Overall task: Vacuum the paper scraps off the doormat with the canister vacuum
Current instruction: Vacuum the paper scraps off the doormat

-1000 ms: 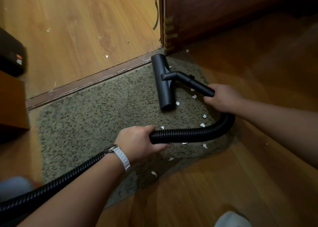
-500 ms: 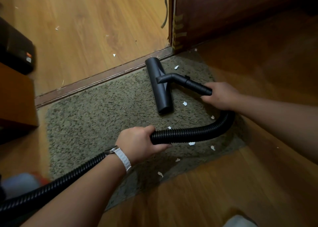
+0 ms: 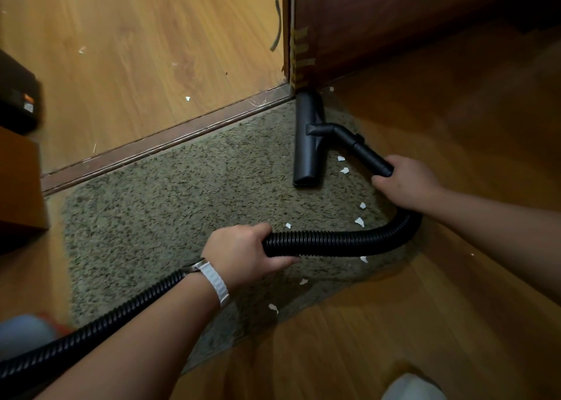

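Note:
A grey-green shaggy doormat lies on the wood floor below a door threshold. The black floor nozzle of the vacuum rests on the mat's far right part, its top end against the door's foot. My right hand grips the black wand just behind the nozzle. My left hand grips the ribbed black hose, which loops between both hands and runs off at the bottom left. Several white paper scraps lie on the mat's right side, right of the nozzle and around the hose.
A dark wooden door stands open at the top right. The brown threshold strip borders the mat's far edge. A scrap lies on the lighter floor beyond. Brown furniture and a black object stand at the left.
The nozzle has slid to the right and away from me, up to the door's foot. My right hand moved with it. My left hand keeps its hold on the hose.

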